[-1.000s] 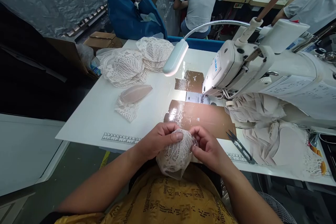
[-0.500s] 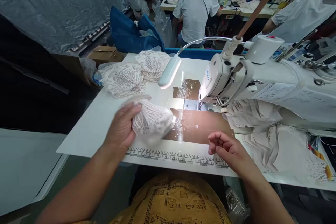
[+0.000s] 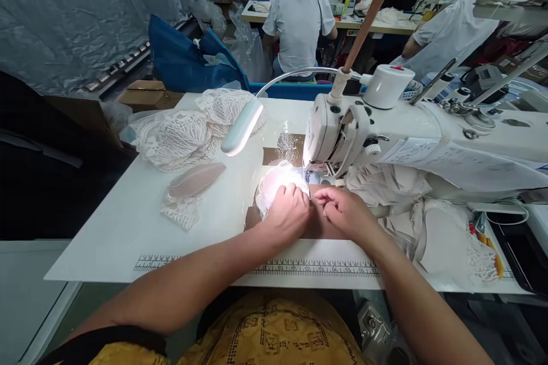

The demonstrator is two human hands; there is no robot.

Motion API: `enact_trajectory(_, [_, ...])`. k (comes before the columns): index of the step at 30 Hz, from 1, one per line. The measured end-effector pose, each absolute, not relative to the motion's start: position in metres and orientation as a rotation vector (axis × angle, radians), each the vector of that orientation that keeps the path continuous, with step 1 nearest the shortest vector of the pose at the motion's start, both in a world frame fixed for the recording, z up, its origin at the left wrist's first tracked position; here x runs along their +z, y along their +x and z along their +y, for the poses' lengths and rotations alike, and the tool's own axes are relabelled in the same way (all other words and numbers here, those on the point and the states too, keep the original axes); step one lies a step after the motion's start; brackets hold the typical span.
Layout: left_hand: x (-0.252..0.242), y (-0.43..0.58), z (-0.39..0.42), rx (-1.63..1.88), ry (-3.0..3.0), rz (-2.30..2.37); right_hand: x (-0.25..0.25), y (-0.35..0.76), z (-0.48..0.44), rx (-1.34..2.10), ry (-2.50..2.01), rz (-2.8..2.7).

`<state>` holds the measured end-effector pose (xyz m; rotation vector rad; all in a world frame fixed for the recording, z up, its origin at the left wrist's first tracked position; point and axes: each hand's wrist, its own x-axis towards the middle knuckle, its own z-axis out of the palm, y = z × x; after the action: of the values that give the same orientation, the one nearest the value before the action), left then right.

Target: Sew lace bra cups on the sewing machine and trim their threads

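A pale lace-trimmed cup piece (image 3: 269, 187) lies under the bright lamp, beside the needle area of the sewing machine (image 3: 327, 134). My left hand (image 3: 289, 211) is closed on its near right edge, the fingers bunched together. Just to the right, my right hand (image 3: 345, 211) has its fingertips pinched close to that edge; whatever is between them, if anything, is too small to make out. On the table to the left lies another lace-edged cup (image 3: 194, 182), tilted with its smooth inner side partly showing.
Stacked lace cups (image 3: 175, 137) sit at the table's back left. Beige fabric pieces (image 3: 445, 234) lie right of the machine. The lamp (image 3: 243, 125) hangs over the table. A printed ruler (image 3: 317, 267) runs along the front edge. A person (image 3: 297, 23) sits beyond.
My left hand has moved right to the needle area with a cup piece. Another cup now lies on the table at left. My right hand has come in beside the left. The view has shifted.
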<state>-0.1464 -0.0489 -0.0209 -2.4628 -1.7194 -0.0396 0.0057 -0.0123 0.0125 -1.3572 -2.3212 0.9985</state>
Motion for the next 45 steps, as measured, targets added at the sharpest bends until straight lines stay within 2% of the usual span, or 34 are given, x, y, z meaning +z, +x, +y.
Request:
enact_trajectory(6, [-0.002,-0.15,-0.062,-0.026,-2.587,-1.824,-0.007,-0.009,-0.013,0.677,-1.265,-2.568])
enact_trajectory(12, [0.034,-0.191,-0.05,-0.229,-3.348,-1.928,-0.017,-0.006,-0.018,0.385,-1.212,-2.748])
enact_trajectory(15, [0.022,-0.201,-0.041,-0.607,-3.181,-1.876,-0.017,-0.006,-0.019,0.303,-1.255,-2.792])
enact_trajectory(17, [0.004,-0.2,-0.037,-0.694,-3.008,-1.802,-0.017,-0.008,-0.02,0.258,-1.296,-2.822])
enact_trajectory(23, [-0.028,-0.2,-0.034,-0.546,-2.842,-1.621,-0.017,-0.012,-0.02,0.175,-1.375,-2.854])
enact_trajectory(39, [-0.036,-0.217,0.003,-0.712,-2.898,-1.37,-0.024,-0.024,-0.012,0.15,-1.498,-2.749])
enact_trajectory(45, [-0.024,-0.215,-0.01,-0.642,-2.939,-1.431,-0.023,-0.019,-0.013,0.188,-1.46,-2.725])
